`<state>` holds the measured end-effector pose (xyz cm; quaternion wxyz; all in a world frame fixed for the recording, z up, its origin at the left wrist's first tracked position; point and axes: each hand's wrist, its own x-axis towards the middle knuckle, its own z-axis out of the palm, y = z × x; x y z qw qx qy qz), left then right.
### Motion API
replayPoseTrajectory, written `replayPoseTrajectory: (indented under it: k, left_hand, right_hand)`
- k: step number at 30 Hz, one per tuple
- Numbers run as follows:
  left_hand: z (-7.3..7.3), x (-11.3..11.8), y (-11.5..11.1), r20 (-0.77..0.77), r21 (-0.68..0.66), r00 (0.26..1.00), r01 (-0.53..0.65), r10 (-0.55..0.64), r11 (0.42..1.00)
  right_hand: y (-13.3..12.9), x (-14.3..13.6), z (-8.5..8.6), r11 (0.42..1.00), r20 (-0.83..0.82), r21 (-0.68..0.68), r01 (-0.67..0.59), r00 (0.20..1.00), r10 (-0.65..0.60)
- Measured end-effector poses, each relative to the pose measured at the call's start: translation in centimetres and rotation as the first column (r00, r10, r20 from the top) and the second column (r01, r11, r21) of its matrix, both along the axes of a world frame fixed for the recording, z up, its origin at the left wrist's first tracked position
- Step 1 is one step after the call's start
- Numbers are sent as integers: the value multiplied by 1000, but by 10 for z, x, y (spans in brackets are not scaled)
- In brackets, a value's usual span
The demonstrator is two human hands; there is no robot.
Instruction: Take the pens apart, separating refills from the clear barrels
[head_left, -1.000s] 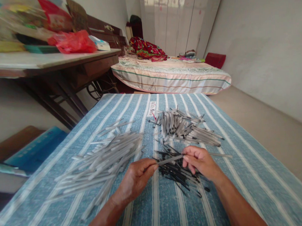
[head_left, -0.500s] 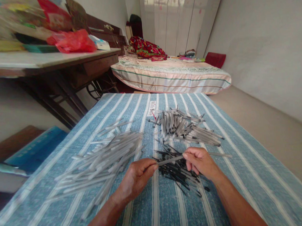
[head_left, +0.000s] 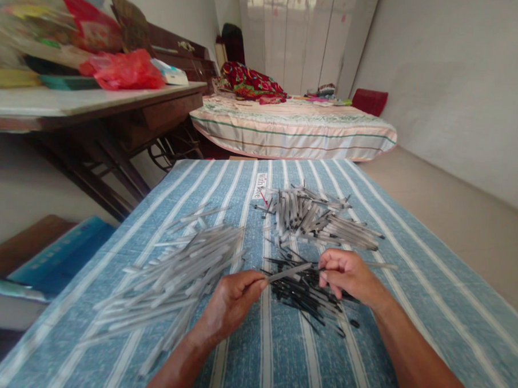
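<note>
Pinched in my left hand point(head_left: 240, 298) is one end of a grey translucent tube point(head_left: 290, 271), which points right and slightly up. My right hand point(head_left: 344, 275) is closed just beyond the tube's free end, with a small dark piece at its fingertips; a narrow gap separates the two. Beneath the tube lies a pile of thin black sticks point(head_left: 304, 300). To the left spreads a large heap of grey tubes point(head_left: 172, 283). Farther back sits a pile of tubes with black ends point(head_left: 303, 215).
A striped blue cloth point(head_left: 418, 307) covers the table. Behind it is a bed point(head_left: 299, 129). On the left stands a side table point(head_left: 79, 102) bearing a red plastic bag point(head_left: 129, 71). A blue box point(head_left: 64, 262) is low at the left.
My right hand has come off the tube and now holds a small dark piece just past its end. The tube stays in my left hand, tilted a little more upward.
</note>
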<state>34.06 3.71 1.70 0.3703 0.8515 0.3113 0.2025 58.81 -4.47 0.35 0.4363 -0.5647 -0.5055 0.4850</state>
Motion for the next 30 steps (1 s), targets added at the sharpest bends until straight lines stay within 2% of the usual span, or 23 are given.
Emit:
replayPoseTrajectory:
  k: [14,23,26,30]
  left_hand:
    - [1,1,-1,-22,-51,999,25,-27,998]
    - [2,-2,3,-34,-48,999,15,-17,999]
    - [5,-7,7,-47,-17,998,-34,33,999]
    - [11,-18,17,-79,75,992,-90,96,993]
  right_hand:
    - [3,-7,-9,994,-36,60,90,995,-88]
    - [2,-4,-7,993,52,110,40,998,-46]
    - [2,5,-6,984,5,97,149,989,-150]
    - [3,17,-7,939,-67,44,342,938,-339]
